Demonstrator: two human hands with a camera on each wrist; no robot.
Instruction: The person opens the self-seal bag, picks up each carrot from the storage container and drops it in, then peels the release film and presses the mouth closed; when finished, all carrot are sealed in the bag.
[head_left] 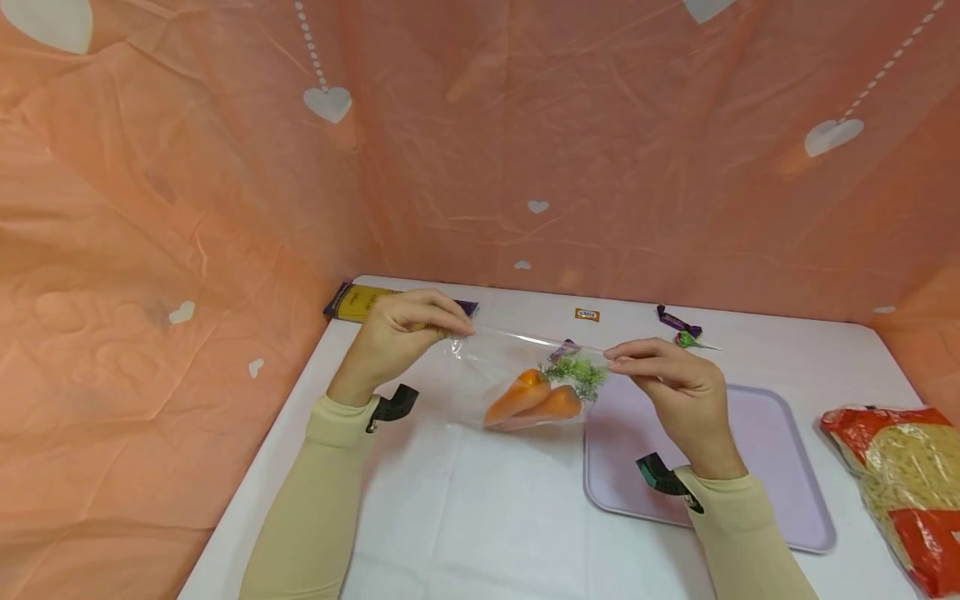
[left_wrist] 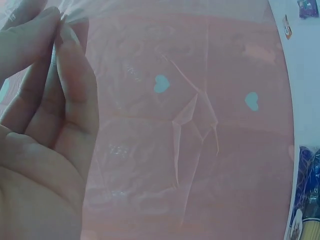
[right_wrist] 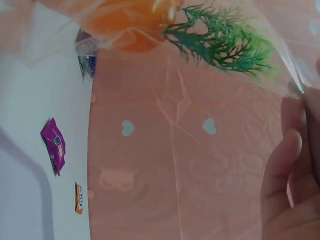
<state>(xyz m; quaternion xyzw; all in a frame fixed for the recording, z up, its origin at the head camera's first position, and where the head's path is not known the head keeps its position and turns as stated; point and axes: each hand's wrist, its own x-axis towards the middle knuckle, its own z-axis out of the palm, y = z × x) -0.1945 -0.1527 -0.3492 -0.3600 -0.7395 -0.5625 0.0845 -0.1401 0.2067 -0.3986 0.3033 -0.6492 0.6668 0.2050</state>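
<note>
A clear plastic bag [head_left: 480, 375] is stretched between both hands above the white table. Inside it lie two orange carrots [head_left: 517, 397] with feathery green tops [head_left: 576, 372]; the tops lean toward the right hand. My left hand [head_left: 397, 337] pinches the bag's upper left corner between thumb and fingertips, as the left wrist view also shows close up. At the upper right corner my right hand [head_left: 671, 383] pinches the film. In the right wrist view the green leaves [right_wrist: 225, 45] press near the bag's edge beside the fingers.
A lilac tray [head_left: 780, 467] lies under the right forearm. Behind are a yellow pasta pack [head_left: 360, 302], a small orange candy [head_left: 587, 314], a purple-wrapped candy [head_left: 678, 322] and a green lollipop [head_left: 688, 338]. A red-ended pasta bag [head_left: 911, 467] lies far right. Orange cloth walls [head_left: 600, 150] enclose the table.
</note>
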